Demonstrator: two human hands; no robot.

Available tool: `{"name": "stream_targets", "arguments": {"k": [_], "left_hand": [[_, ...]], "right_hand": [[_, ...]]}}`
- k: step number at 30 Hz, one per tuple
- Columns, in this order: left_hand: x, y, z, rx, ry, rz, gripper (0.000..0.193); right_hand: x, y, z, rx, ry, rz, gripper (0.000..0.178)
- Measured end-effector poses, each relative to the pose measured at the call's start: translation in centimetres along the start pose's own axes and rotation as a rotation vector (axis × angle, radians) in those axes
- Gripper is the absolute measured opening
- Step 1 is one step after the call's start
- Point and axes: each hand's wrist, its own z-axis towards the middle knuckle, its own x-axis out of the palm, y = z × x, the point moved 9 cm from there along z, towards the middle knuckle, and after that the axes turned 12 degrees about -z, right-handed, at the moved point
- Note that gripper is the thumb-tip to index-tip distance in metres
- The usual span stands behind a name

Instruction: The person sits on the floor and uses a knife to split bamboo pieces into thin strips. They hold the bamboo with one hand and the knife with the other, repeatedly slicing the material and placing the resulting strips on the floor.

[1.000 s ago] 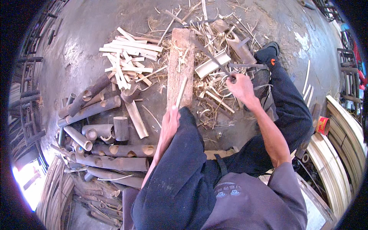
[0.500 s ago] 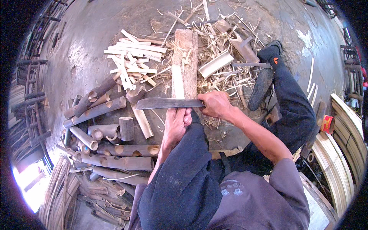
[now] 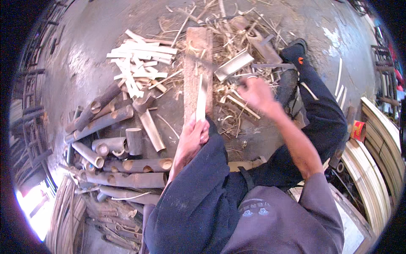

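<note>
My left hand (image 3: 195, 134) is closed around the lower end of a narrow pale bamboo strip (image 3: 202, 96), which points away from me over a worn wooden plank (image 3: 192, 89). To the right of the plank, my right hand (image 3: 257, 92) grips a machete (image 3: 202, 62), its handle mostly hidden in the fingers. The blade is smeared by motion and crosses above the plank, beyond the strip's far end. Left of the plank lies a pile of cut pale bamboo strips (image 3: 141, 54). A small pale sliver (image 3: 309, 91) shows against my right trouser leg.
Shavings and offcuts surround a halved bamboo piece (image 3: 234, 65) right of the plank. Dark bamboo tubes (image 3: 99, 122) are heaped at the left. Long pale bamboo slats (image 3: 367, 178) stand at the right beside a red tin (image 3: 358, 130). My shoe (image 3: 294, 51) rests at the far right.
My right hand has swung right and away from me, taking the machete off the bamboo strip. The strip in my left hand looks narrower and more tilted. Pale slivers now show at the right.
</note>
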Motion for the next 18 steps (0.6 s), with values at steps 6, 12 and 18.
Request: {"name": "stream_targets", "arguments": {"k": [6,12,18], "left_hand": [[0.6,0.0,1.4,0.027,-0.082,0.023,0.011],[1.3,-1.6,-4.7,-0.040,0.006,0.223,0.037],[-2.4,3.8,0.3,-0.390,0.189,0.283,0.045]], "right_hand": [[3.2,7.5,-2.3,-0.364,0.009,-0.142,0.024],[2.7,-8.0,5.3,0.170,-0.017,-0.013,0.029],[-0.6,2.9,0.7,-0.184,-0.099,0.255,0.032]]}}
